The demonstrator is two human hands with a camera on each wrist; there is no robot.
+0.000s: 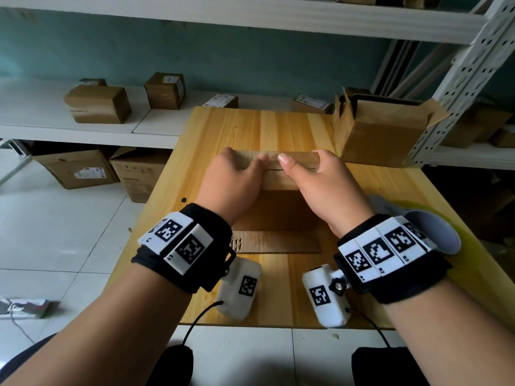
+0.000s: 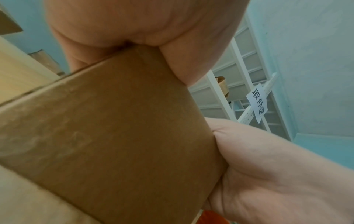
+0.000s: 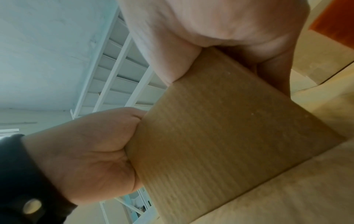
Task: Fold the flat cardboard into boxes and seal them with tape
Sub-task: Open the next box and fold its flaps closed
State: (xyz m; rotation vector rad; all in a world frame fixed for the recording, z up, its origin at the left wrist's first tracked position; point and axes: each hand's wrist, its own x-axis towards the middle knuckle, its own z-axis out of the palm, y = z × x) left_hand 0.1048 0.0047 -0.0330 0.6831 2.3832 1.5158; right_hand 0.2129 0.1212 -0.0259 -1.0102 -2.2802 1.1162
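Note:
A brown cardboard box point(image 1: 277, 210) stands in the middle of the wooden table point(image 1: 278, 126), its top flaps folded shut with a seam between them. My left hand point(image 1: 237, 174) grips the top's left end and my right hand point(image 1: 320, 179) the right end. Both thumbs lie on the top near the seam, and the fingers are hidden over the far edge. A bottom flap point(image 1: 278, 242) lies flat on the table in front. In the left wrist view the box point(image 2: 114, 136) fills the frame below my palm point(image 2: 134, 22). The right wrist view shows the box point(image 3: 229, 136) pinched under my right hand point(image 3: 229, 22).
An open cardboard box point(image 1: 384, 132) stands at the table's back right, close to a white metal rack upright point(image 1: 459, 79). Small parcels point(image 1: 97, 104) sit on the white shelf behind. Larger cartons point(image 1: 78, 168) rest on the floor at left. A grey and yellow item point(image 1: 434, 229) lies behind my right wrist.

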